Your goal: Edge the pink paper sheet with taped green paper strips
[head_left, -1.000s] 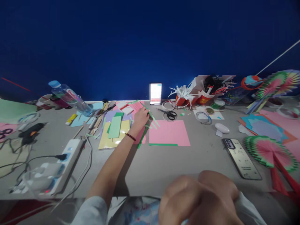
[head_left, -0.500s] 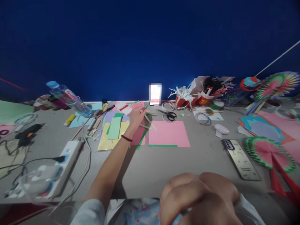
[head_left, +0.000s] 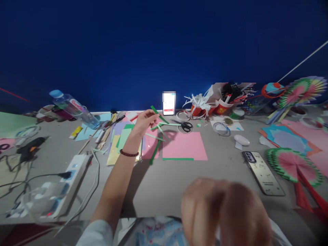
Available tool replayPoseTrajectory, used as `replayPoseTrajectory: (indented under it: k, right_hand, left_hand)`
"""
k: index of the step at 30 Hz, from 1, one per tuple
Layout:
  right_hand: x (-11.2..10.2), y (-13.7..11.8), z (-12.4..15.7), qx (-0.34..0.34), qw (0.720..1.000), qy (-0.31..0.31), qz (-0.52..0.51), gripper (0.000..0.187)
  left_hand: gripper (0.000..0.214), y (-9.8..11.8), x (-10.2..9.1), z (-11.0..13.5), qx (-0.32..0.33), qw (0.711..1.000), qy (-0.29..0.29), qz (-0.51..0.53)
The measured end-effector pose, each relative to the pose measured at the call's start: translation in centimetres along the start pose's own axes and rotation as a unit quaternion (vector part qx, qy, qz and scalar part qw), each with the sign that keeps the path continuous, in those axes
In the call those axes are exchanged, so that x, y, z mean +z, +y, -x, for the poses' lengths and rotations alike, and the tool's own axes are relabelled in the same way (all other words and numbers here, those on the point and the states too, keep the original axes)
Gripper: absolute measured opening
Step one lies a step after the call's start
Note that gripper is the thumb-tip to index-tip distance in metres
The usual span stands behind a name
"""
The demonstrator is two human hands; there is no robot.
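Note:
My left hand (head_left: 146,120), with a dark beaded bracelet at the wrist, pinches a dark green paper strip (head_left: 164,120) above the left-centre of the table. Light green strips (head_left: 156,137) lie below the fingers, near a black-handled pair of scissors (head_left: 186,126). Right of them is a pink paper sheet (head_left: 185,145) with a green strip (head_left: 178,159) along its lower edge. Close to the camera, my right hand (head_left: 224,212) is smeared by motion, and its fingers cannot be made out. Another green strip (head_left: 155,153) lies on the table beside the pink sheet.
Left stand a tilted plastic bottle (head_left: 77,108) and a power strip (head_left: 68,182) with cables. A lit phone (head_left: 168,103) leans against the blue wall. Paper cups (head_left: 222,107) hold strips and tools. On the right are a phone (head_left: 263,174) and a pleated paper fan (head_left: 294,168).
My left hand has moved slightly left and up, and the dark green strip now shows raised in its fingers. The right hand has shifted a little and is more blurred.

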State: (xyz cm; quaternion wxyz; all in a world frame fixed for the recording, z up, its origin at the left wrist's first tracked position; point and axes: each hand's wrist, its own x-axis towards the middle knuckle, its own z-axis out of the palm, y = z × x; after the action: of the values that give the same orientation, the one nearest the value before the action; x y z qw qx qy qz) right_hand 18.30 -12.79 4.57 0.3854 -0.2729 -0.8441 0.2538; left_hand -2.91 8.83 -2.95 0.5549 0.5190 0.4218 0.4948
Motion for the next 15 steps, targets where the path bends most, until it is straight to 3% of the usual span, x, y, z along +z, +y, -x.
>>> replayPoseTrajectory:
  k: [2, 4, 7, 11, 13, 15]
  right_hand:
    - [-0.3, 1.1, -2.0, -0.024, 0.992, 0.055, -0.112, 0.021]
    - [-0.7, 2.7, -3.9, -0.009, 0.964, 0.127, -0.232, 0.018]
    - [-1.3, 6.4, -6.1, 0.078, 0.959, 0.179, -0.205, 0.022]
    - [-1.8, 13.1, -7.1, 0.206, 0.969, 0.14, -0.006, 0.033]
    - [-1.7, 16.1, -6.9, 0.277, 0.947, 0.063, 0.15, 0.024]
    - [-1.4, 18.3, -6.6, 0.338, 0.909, -0.048, 0.238, 0.018]
  left_hand:
    - [0.031, 0.4, 0.4, 0.6, -0.024, 0.999, -0.015, 0.027]
    - [0.033, 0.5, 0.7, 1.0, -0.048, 0.998, -0.013, 0.045]
    - [0.035, 0.6, 1.0, 1.4, -0.057, 0.998, -0.001, 0.039]
    - [0.032, 0.6, 1.4, 1.8, -0.039, 0.999, -0.002, 0.013]
    - [0.03, 0.6, 1.5, 2.1, -0.034, 0.999, -0.004, 0.005]
    - [0.028, 0.5, 1.4, 2.3, -0.024, 0.999, -0.015, -0.015]
